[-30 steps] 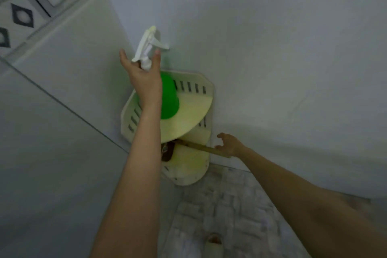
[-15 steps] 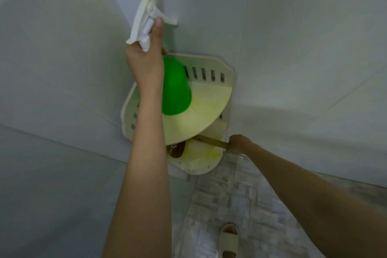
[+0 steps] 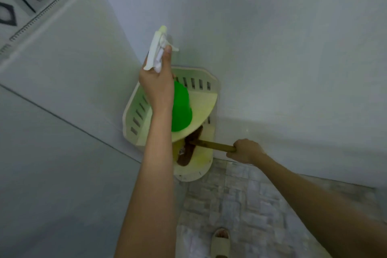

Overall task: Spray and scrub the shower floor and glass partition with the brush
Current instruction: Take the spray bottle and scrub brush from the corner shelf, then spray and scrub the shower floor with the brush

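Left grip [image 3: 156,84]: clasps the green spray bottle [image 3: 181,111] by its neck.
Right grip [image 3: 245,151]: wrapped round the brush [image 3: 211,145] handle.
Risk: I fear the brush head snags under the corner shelf [image 3: 134,115], jolting both.

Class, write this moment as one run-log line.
left hand: holds spray bottle at rack's upper tier | right hand: holds brush handle, brush head in lower tier | scrubbing: not begun
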